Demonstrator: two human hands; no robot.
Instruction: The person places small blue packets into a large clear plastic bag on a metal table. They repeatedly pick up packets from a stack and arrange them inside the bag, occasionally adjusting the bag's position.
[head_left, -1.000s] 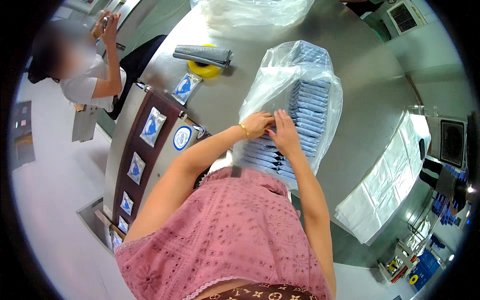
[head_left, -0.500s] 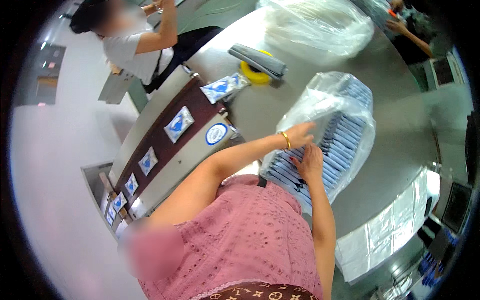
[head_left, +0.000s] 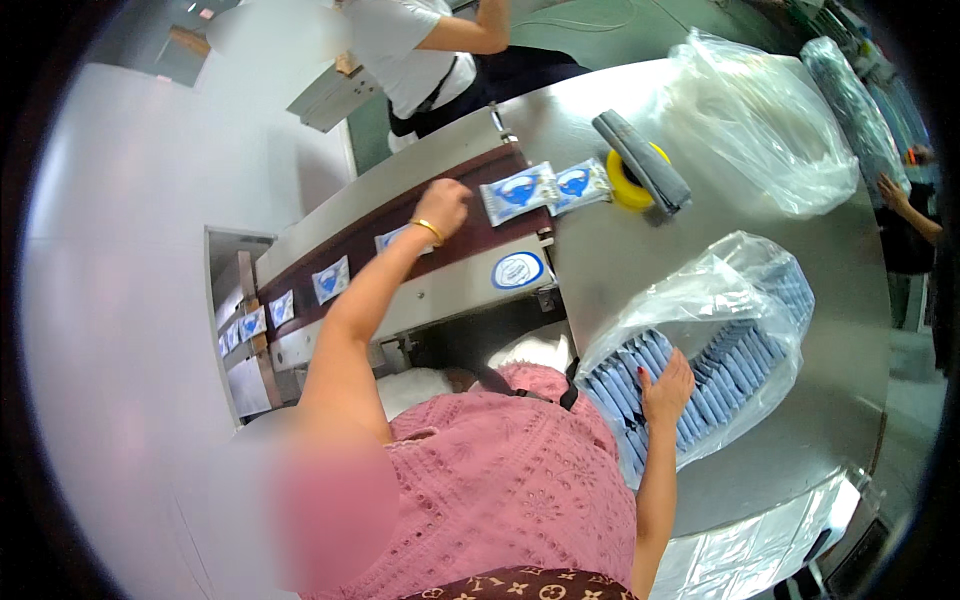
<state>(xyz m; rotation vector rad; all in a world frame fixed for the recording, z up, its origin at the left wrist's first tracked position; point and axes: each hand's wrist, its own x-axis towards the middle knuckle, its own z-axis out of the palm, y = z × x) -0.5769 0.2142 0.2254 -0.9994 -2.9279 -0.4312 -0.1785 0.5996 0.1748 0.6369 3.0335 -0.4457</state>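
Note:
My left hand (head_left: 443,205), with a gold bangle at the wrist, is over the dark red conveyor belt (head_left: 375,218). Its fingers are curled, and nothing shows in them. Just right of it lies a white and blue packet (head_left: 518,193), overlapping a second packet (head_left: 580,185) at the belt's end. Another packet (head_left: 388,241) is partly covered by my left wrist. My right hand (head_left: 668,390) rests open, thumb apart, on rows of blue-white packets (head_left: 735,375) standing on edge inside a clear plastic bag (head_left: 665,300).
A yellow tape roll (head_left: 625,185) lies on the metal table (head_left: 840,330) under a folded grey sheet (head_left: 640,160). Clear bags (head_left: 760,130) are heaped behind. More packets (head_left: 330,278) sit along the belt. One person (head_left: 400,60) is across the belt; another person's hand (head_left: 893,192) shows far right.
My left hand has left the bag and moved left over the belt. My right hand stays on the packed rows. The whole view has turned leftward.

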